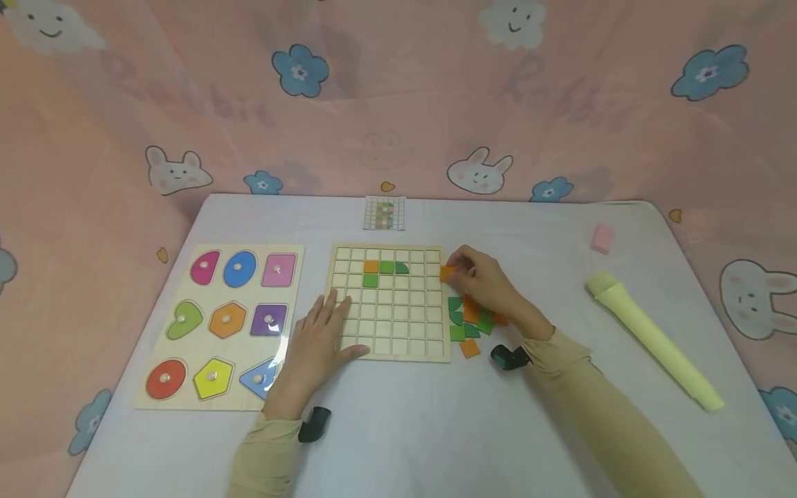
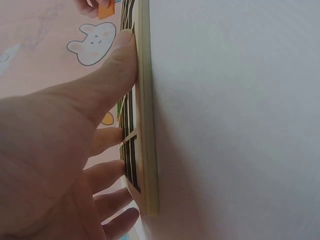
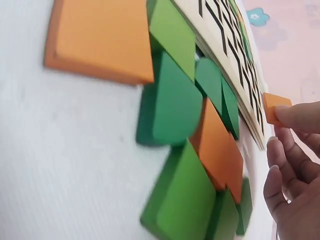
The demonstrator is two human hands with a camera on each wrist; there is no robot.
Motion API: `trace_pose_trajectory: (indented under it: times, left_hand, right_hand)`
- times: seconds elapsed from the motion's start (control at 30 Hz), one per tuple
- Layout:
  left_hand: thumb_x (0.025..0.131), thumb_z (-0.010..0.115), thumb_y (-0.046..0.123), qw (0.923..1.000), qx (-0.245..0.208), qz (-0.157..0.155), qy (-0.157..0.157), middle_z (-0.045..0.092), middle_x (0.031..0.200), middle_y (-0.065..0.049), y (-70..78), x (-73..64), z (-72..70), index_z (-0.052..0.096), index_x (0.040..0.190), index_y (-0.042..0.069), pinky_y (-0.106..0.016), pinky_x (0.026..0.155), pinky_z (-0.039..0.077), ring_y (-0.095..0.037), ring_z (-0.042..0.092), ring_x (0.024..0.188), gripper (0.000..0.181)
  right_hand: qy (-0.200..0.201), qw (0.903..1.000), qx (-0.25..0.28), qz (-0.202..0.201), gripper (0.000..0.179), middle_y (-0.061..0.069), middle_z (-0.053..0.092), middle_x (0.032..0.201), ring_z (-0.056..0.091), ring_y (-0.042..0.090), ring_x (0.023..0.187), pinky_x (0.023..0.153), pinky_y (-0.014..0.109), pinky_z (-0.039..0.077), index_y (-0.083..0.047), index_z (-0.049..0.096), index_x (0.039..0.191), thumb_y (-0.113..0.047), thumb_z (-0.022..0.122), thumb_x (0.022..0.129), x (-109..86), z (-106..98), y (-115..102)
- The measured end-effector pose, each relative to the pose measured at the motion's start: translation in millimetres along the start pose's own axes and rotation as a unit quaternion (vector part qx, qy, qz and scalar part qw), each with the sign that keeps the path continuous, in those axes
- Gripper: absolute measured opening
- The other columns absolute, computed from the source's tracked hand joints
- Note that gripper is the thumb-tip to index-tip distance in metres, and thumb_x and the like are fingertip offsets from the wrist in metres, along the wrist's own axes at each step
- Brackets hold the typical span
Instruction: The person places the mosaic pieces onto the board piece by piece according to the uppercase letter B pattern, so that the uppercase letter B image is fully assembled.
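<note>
My right hand (image 1: 482,278) pinches an orange square tile (image 3: 276,106) between thumb and fingertips, over the right edge of the wooden grid board (image 1: 398,325). My left hand (image 1: 317,346) rests on the board's lower left corner, fingers spread, thumb along the front edge. In the board's upper cells sit an orange tile (image 1: 371,266), a light green tile (image 1: 386,267), a dark green rounded tile (image 1: 401,268) and, one row lower, another light green tile (image 1: 370,281). Beside the board, below my right hand, lies a pile of loose orange and green tiles (image 1: 471,309).
A small printed pattern card (image 1: 384,213) lies behind the board. To the left is a knobbed shape puzzle (image 1: 221,325). On the right are a pale yellow tube (image 1: 654,339) and a pink block (image 1: 602,238). A patterned pink cloth (image 1: 386,104) hangs behind the white table.
</note>
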State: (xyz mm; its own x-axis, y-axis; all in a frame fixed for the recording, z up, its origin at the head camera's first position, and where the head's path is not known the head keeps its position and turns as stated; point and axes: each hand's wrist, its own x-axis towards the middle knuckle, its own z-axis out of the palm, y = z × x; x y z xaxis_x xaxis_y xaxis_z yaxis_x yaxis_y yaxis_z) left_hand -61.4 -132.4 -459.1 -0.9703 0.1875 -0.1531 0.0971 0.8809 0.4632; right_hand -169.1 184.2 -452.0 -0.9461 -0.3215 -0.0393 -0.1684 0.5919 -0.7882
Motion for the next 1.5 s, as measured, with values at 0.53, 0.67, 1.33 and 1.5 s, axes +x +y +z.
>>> trace_pose_trajectory:
  times: [0.53,0.67,1.33,1.5]
  left_hand:
    - [0.089,0.083,0.043,1.0,0.003,0.002,0.001,0.021,0.176,-0.02,-0.4,0.4,0.5,0.037,0.165,0.008,-0.066,0.128,0.026,-0.045,0.018,0.164,0.096]
    - [0.09,0.082,0.046,1.0,0.005,0.0,-0.007,0.018,0.177,-0.018,-1.1,1.8,-0.1,0.035,0.166,0.009,-0.066,0.128,0.025,-0.044,0.015,0.164,0.097]
    - [0.091,0.081,0.047,0.9998,0.004,-0.006,-0.016,0.014,0.178,-0.017,-1.6,3.5,-0.6,0.032,0.167,0.01,-0.066,0.13,0.023,-0.042,0.011,0.165,0.098]
    - [0.092,0.081,0.045,0.9999,-0.001,-0.004,-0.012,0.017,0.178,-0.017,-2.1,1.6,-0.4,0.034,0.167,0.009,-0.066,0.129,0.024,-0.043,0.014,0.165,0.095]
  right_hand:
    - [-0.021,0.9986,0.024,-0.042,0.017,0.014,0.074,0.099,0.064,0.021,0.085,0.077,0.027,0.052,-0.002,0.066,0.114,-0.009,0.074,0.1,14.9,38.5,-26.5]
    - [-0.016,0.998,0.003,-0.06,0.015,0.012,0.074,0.094,0.063,0.018,0.081,0.073,0.025,0.05,-0.003,0.068,0.111,-0.008,0.075,0.099,20.6,49.8,-29.1]
    - [-0.007,0.999,-0.016,-0.042,0.008,0.011,0.072,0.097,0.053,0.02,0.081,0.072,0.029,0.043,-0.004,0.073,0.102,-0.01,0.076,0.098,30.6,59.7,-34.1]
    - [0.001,0.9988,-0.027,-0.04,0.009,0.011,0.069,0.098,0.053,0.021,0.086,0.077,0.031,0.044,-0.006,0.075,0.095,-0.013,0.08,0.096,30.6,59.9,-31.9]
